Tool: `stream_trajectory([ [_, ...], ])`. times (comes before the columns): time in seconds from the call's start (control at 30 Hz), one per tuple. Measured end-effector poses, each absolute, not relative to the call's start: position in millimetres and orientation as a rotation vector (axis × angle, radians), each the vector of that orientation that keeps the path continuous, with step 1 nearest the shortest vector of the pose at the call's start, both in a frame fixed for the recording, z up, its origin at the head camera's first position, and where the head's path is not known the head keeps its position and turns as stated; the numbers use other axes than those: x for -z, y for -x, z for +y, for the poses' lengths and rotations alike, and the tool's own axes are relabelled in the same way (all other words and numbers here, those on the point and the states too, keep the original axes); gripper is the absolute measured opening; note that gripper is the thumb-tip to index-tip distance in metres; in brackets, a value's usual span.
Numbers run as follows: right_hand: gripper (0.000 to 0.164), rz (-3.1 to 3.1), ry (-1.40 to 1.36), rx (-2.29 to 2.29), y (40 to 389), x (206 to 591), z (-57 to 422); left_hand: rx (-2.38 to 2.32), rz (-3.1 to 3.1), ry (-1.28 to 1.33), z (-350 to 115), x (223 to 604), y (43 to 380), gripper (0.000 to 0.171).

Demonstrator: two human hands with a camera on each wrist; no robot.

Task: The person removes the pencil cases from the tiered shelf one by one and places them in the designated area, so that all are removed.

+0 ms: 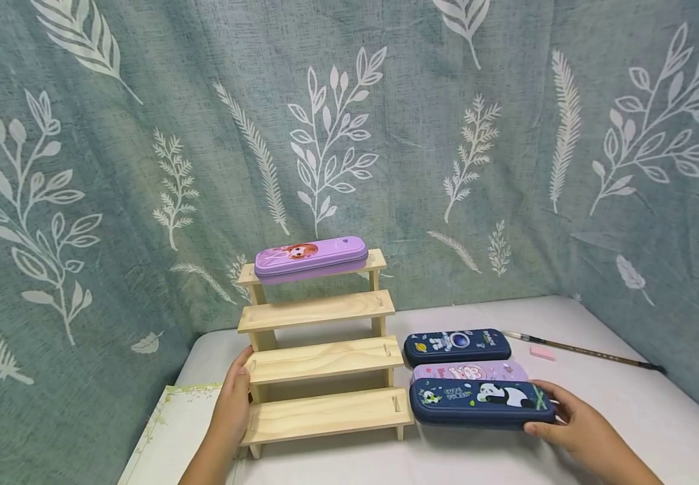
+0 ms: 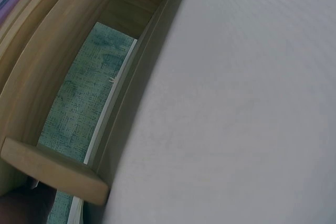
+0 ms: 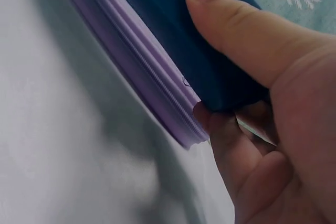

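Note:
My right hand grips the right end of a navy pencil case with a panda on its lid. In the right wrist view the thumb lies along one side of the navy case, fingers curled at its other side. That case overlaps a lilac pencil case; a navy space-print case lies behind. My left hand holds the left side of a four-step wooden rack, its fingers partly hidden behind the steps. On the top step rests a purple pencil case with a red-haired figure.
A long brush and a pink eraser lie on the white table right of the cases. A pale sheet with a leafy border is at the left. Patterned green cloth hangs behind and at both sides.

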State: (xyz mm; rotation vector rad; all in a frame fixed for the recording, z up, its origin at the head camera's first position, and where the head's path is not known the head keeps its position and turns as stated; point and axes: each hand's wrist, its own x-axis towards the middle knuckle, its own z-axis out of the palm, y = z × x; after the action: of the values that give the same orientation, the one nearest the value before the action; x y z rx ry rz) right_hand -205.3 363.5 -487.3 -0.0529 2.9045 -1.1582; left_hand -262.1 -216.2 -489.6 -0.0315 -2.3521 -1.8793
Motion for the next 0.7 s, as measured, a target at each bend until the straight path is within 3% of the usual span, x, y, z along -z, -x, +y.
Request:
stream_trajectory([
  [0.7, 0.090, 2.805, 0.061, 1.166, 207, 496, 377, 1.890, -2.344, 0.045, -217, 490, 262, 0.055],
])
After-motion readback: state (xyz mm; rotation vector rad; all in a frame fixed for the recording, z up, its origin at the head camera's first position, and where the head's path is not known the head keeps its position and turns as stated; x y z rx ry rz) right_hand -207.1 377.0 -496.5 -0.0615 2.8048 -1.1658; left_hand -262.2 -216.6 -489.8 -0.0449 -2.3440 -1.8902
